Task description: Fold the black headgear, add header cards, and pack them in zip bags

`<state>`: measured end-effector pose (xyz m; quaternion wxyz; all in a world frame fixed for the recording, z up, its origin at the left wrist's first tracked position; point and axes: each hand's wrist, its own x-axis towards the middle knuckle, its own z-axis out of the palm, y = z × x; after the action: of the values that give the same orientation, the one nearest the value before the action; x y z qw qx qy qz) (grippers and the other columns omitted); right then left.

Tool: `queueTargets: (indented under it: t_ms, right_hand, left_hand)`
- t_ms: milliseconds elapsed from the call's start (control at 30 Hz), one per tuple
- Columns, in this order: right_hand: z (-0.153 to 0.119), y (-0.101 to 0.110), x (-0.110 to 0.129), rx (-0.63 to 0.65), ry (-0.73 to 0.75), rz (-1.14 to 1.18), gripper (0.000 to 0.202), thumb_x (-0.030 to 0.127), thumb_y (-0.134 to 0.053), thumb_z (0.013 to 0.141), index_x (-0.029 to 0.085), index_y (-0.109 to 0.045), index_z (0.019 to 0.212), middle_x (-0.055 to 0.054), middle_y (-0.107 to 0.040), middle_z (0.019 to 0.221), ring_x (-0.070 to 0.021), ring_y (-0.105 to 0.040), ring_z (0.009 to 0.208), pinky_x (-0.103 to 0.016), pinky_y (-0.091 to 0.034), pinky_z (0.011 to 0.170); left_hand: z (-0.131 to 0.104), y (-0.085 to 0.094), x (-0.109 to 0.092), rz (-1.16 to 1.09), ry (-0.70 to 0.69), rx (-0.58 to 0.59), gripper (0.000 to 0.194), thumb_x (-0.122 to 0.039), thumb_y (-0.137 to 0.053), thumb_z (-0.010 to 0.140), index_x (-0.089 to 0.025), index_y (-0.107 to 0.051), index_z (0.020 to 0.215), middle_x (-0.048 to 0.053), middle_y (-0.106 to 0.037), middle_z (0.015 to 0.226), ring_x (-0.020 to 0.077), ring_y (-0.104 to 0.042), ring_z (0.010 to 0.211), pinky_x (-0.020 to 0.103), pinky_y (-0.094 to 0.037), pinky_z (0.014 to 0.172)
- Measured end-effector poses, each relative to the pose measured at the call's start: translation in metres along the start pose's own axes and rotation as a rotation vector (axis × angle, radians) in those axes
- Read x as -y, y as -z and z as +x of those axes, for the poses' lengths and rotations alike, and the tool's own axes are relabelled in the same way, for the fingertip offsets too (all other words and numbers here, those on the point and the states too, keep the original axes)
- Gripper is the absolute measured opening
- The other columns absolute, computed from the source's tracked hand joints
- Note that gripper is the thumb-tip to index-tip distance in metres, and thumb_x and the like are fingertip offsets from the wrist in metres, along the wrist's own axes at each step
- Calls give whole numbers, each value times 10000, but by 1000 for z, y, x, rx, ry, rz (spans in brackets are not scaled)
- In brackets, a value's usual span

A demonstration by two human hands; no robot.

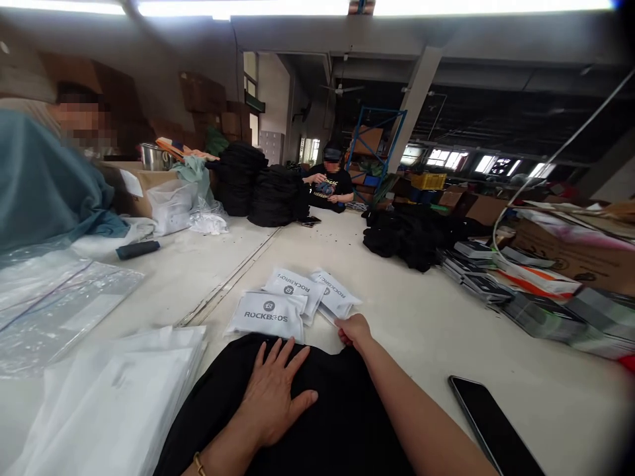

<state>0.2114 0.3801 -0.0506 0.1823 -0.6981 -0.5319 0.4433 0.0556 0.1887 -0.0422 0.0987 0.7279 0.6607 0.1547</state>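
Black fabric lies across the near middle of the table. My left hand rests flat on it with fingers spread. Just beyond the fabric's far edge, my right hand is closed, its fingers pinched at the near corner of a white packet printed ROCKBROS; what exactly is between the fingertips is too small to tell. Two more such packets, a front one and one behind it, overlap to the left of it.
White bags are stacked at the near left, clear plastic behind them. A phone lies at the near right. Stacked cards and a black cloth pile stand right. A person sits at the far end, another person far left.
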Motion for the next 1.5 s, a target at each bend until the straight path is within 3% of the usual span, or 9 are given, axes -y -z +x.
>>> queueTargets:
  t_ms: [133, 333, 500, 667, 833, 1000, 1167, 1333, 1500]
  right_hand:
    - [11, 4, 1, 9, 0, 197, 295, 321, -525, 882, 172, -536, 1136, -78, -562, 1148, -191, -581, 955, -396, -505, 800]
    - [-5, 79, 24, -70, 118, 580, 265, 267, -544, 873, 147, -533, 1108, -65, -579, 1077, -170, -602, 881, -350, -534, 721]
    - [-66, 127, 29, -71, 281, 812, 152, 47, -614, 711, 162, -524, 671, 1, -564, 752, -131, -598, 720, -316, -577, 722]
    - [-162, 138, 16, 95, 418, 919, 201, 83, -640, 629, 175, -474, 560, 38, -518, 631, -95, -549, 605, -269, -580, 623]
    - [-231, 101, -34, 343, 410, 953, 187, 222, -682, 686, 188, -507, 631, 35, -582, 678, -102, -567, 626, -225, -531, 544]
    - [-261, 49, -114, 174, 248, 521, 258, 384, -695, 685, 181, -614, 823, -62, -607, 1042, -182, -603, 808, -331, -541, 663]
    - [-308, 17, -168, -109, 295, 489, 382, 483, -655, 707, 194, -594, 949, -55, -638, 916, -167, -600, 766, -277, -502, 658]
    - [-348, -40, -181, 382, 62, 682, 573, 666, -629, 621, 154, -558, 868, -14, -629, 652, -83, -521, 383, -181, -339, 346]
    - [-349, -67, -179, 511, 32, 793, 533, 655, -637, 624, 148, -531, 749, -14, -631, 654, -86, -562, 390, -163, -378, 326]
  left_hand:
    - [3, 1, 0, -23, 26, 25, 685, -673, -379, 797, -359, -276, 1397, 58, -274, 1484, 316, -228, 1351, 562, -128, 1076]
    - [8, 3, -2, -62, 57, 47, 682, -661, -411, 787, -344, -318, 1384, 68, -281, 1480, 320, -198, 1360, 566, -108, 1073]
    - [19, -4, 3, -264, 54, -40, 688, -631, -544, 717, -294, -464, 1311, 93, -372, 1433, 353, -225, 1343, 571, -53, 1071]
    - [15, 19, -6, -643, 79, -205, 661, -671, -514, 706, -204, -618, 1162, 110, -486, 1349, 327, -268, 1333, 482, -68, 1106]
    - [-57, 59, -22, -1146, 210, -219, 820, -668, -39, 841, -158, -503, 1285, 118, -603, 1211, 297, -502, 1174, 427, -402, 957]
    - [-147, 42, -17, -1675, 667, -6, 643, -555, -604, 745, -211, -494, 1278, 82, -672, 1085, 288, -599, 1033, 351, -498, 812]
    - [-163, 19, -24, -1651, 810, -131, 490, -400, -644, 777, -186, -549, 1207, 85, -681, 1062, 245, -631, 974, 296, -521, 772]
    - [-161, 12, -51, -1756, 830, -197, 366, -365, -549, 846, -149, -588, 1139, 115, -658, 1101, 231, -628, 962, 301, -534, 753]
    - [-204, 3, -60, -1448, 754, 4, 489, -530, -580, 767, -157, -597, 1082, 99, -666, 1033, 224, -639, 840, 312, -522, 676]
